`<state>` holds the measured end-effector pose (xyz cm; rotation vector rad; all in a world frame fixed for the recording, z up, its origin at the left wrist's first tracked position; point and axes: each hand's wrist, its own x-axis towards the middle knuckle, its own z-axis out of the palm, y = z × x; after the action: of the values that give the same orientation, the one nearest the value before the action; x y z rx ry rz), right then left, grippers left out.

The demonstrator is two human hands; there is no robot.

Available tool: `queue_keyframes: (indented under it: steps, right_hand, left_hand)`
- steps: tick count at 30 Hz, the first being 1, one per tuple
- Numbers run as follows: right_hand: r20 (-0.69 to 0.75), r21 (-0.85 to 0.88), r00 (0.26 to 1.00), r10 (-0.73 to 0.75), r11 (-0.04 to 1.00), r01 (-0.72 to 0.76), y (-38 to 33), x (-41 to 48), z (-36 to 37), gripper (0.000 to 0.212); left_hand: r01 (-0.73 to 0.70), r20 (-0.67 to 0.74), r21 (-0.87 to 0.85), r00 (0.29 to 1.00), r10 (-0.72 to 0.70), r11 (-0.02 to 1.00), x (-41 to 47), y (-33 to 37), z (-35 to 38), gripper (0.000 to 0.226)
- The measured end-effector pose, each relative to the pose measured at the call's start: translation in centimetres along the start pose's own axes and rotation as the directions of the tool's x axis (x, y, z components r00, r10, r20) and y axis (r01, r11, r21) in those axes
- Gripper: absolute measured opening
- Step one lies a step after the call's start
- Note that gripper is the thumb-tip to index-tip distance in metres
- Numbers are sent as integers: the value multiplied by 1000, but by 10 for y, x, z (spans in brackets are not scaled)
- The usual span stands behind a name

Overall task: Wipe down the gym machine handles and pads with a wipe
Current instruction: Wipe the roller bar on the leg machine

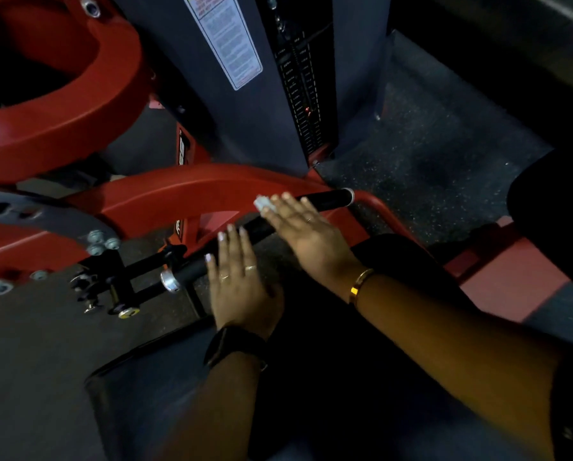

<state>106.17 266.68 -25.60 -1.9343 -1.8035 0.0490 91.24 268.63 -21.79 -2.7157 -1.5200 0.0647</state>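
Wipe (262, 204) under flat, straight-fingered right hand (306, 229) on black handle (325, 201), left hand (241, 281) likewise flat just beside

You've got two hands in shot, your left hand (241, 291) and your right hand (306, 232), plus one white wipe (261, 203). One black handle (325, 201) with two silver end caps (170, 281). Three rings (250, 268) total: two on the left, one on the right. One gold bracelet (361, 284), one black watch (235, 344). Three silver bolts (96, 236) clustered on the left, and one white label (227, 41) on the far tower.
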Motion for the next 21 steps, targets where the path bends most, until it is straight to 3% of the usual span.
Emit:
queue_keyframes:
  steps: [3,6,11,15,16,18,20,21]
  right_hand:
    - [102,76,965,240,966,-248,24,2,-1,64]
    - [176,160,916,361,907,-389,28,-2,-1,69]
    - [201,256,900,387,866,-430,-20,-6,-9,65]
    - [341,424,889,306,794,-436,-68,8,-35,57]
    - [389,528,862,325,688,-498,-74,14,-41,57]
    - [536,732,783,316,289,-617,-88,25,-62,50]
    - [665,744,704,251,-139,-653,-101,31,-83,39]
    - [716,697,665,212,-276,-662,-105,31,-92,36]
  left_hand:
    - [96,20,-57,995,-95,994,9,34,5,94]
    - [154,21,-86,988,-153,984,10,43,8,95]
    - [50,-27,-266,998,-59,963,4,25,3,87]
    - [33,-7,-582,999,-46,812,-1,1,-16,79]
    - [58,12,-645,998,-66,762,-4,-4,-21,75]
    - [155,69,-773,985,-161,615,-11,-12,-32,71]
    - [275,136,-869,932,-336,412,-15,-17,-51,60]
    - [314,159,-888,896,-414,338,-17,-19,-62,53]
